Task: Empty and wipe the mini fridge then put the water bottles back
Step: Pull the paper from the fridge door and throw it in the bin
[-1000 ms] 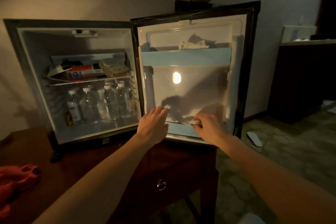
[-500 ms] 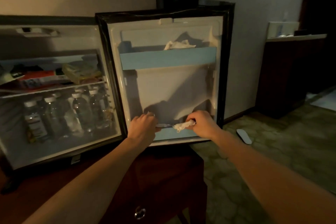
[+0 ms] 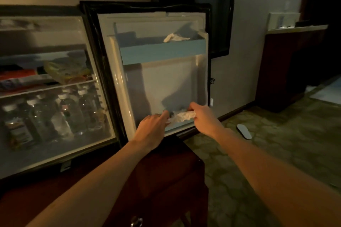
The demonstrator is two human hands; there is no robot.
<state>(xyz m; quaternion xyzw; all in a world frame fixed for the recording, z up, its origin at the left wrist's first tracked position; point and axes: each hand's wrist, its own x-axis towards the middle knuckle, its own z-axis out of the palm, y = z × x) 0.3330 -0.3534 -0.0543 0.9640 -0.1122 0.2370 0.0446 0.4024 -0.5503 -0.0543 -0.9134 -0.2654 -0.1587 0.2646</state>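
Head view | right hand (image 3: 203, 118) pinches crumpled tissue (image 3: 185, 116) at fridge door (image 3: 166, 83) lower shelf | left hand (image 3: 153, 127) reaches beside it, grip unclear | water bottles (image 3: 55, 116) inside fridge

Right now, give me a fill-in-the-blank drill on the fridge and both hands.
1. The right hand grips a crumpled white ____ at the door's bottom shelf.
2. The fridge door stands ____.
3. The water bottles stand ____ the wire shelf.
4. Another tissue lies in the door's ____ shelf.

Answers: tissue; open; below; top
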